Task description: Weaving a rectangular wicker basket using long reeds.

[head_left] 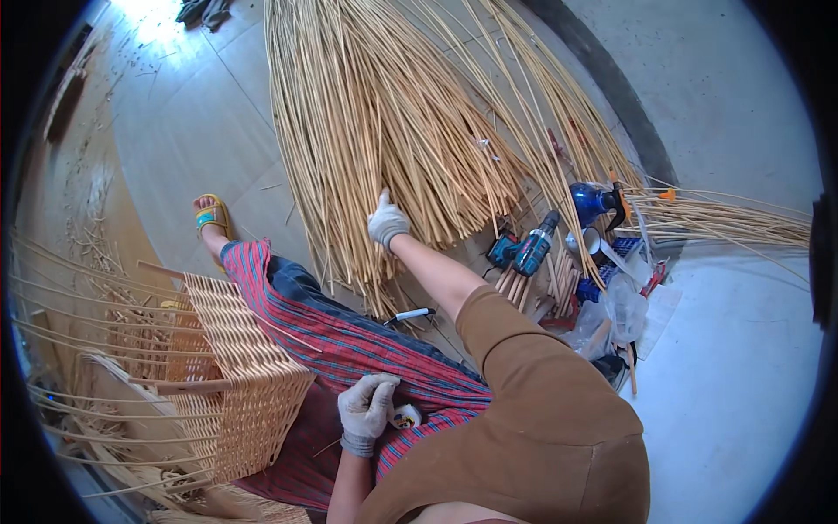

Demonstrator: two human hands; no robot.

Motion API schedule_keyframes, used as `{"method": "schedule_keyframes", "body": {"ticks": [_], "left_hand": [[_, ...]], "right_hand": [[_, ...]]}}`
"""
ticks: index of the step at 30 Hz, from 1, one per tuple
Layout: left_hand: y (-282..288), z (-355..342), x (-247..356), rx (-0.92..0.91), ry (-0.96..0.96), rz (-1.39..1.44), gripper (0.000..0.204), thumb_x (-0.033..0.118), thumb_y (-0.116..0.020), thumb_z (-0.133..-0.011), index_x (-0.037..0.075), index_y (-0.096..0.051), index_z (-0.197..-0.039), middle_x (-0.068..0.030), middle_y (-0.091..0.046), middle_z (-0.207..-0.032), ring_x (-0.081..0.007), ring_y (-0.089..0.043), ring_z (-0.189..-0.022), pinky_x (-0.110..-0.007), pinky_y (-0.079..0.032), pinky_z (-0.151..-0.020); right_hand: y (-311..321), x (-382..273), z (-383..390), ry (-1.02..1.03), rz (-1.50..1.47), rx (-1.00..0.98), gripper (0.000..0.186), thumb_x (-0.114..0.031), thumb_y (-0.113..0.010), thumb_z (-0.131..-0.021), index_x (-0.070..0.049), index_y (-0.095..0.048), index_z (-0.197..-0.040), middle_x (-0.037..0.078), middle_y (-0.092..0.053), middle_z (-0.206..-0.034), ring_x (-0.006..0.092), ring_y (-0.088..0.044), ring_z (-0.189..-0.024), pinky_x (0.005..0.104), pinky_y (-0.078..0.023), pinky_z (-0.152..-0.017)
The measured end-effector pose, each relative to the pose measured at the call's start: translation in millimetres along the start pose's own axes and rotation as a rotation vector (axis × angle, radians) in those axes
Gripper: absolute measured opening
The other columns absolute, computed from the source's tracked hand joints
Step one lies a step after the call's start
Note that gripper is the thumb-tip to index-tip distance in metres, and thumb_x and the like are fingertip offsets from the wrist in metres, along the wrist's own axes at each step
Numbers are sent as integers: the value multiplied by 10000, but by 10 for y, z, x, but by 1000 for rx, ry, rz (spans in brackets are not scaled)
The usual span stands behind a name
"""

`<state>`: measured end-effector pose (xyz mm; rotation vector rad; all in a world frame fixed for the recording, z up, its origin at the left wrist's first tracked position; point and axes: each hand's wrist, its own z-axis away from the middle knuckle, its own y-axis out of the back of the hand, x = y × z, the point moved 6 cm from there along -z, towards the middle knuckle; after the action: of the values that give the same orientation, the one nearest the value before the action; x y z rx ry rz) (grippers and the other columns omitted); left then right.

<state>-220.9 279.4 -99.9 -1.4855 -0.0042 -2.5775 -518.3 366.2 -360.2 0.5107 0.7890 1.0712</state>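
Note:
My right hand [387, 221], in a white glove, reaches out onto a large bundle of wicker rods [410, 113]. One finger stretches along the rods; the others are partly hidden, and no grip on a single rod shows. Close to my lap, my gloved left hand [366, 412] is closed, thumb against curled fingers; whatever it may hold is hidden. A small tape measure [405, 417] lies right beside it on the red-and-blue striped cloth [375, 354] over my legs. By my left leg a partly woven wicker basket [249, 375] rests tilted, its long stakes pointing left.
Right of the bundle lie a cordless drill [534, 249], a blue spray bottle [592, 201], a blue plastic basket [590, 288] and clear plastic containers [625, 307]. A marker pen [410, 315] lies near the rod ends. More loose rods [724, 220] extend rightward. Wicker scraps litter the left floor.

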Motion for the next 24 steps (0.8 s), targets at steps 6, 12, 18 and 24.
{"method": "schedule_keyframes", "body": {"ticks": [6,12,18,24], "left_hand": [[6,8,-23,22,-18,35,122,7,-578,-952,-21,-691,-991,-2,-612,-669,-33,-548,-492,-197,-424,-461],[12,-2,-35,10,-4,48,130,0,-568,-953,-22,-687,-1000,-1,-600,-649,-36,-546,-485,-197,-423,-455],[-24,-21,2,4,-23,42,131,-2,-564,-954,-26,-684,-1000,-1,-595,-637,-39,-545,-475,-196,-416,-446],[-43,-28,-23,49,-3,24,130,8,-559,-961,-23,-681,-992,3,-588,-628,-35,-534,-459,-193,-397,-433]], "right_hand": [[793,144,47,358,45,623,611,-347,-667,-847,-95,-499,-1377,149,-588,-1130,327,-579,-1049,442,-469,-929],[1540,1465,-41,-86,129,930,693,-364,-696,-812,-135,-457,-1421,178,-557,-1212,343,-575,-1079,458,-474,-920],[1532,2341,-212,-442,-180,433,911,-554,-750,-704,-97,-414,-1416,254,-555,-1331,392,-604,-1178,459,-497,-988],[1221,1990,-104,-388,-27,258,812,-508,-811,-673,-93,-483,-1288,221,-655,-1197,351,-652,-1105,417,-526,-937]]}}
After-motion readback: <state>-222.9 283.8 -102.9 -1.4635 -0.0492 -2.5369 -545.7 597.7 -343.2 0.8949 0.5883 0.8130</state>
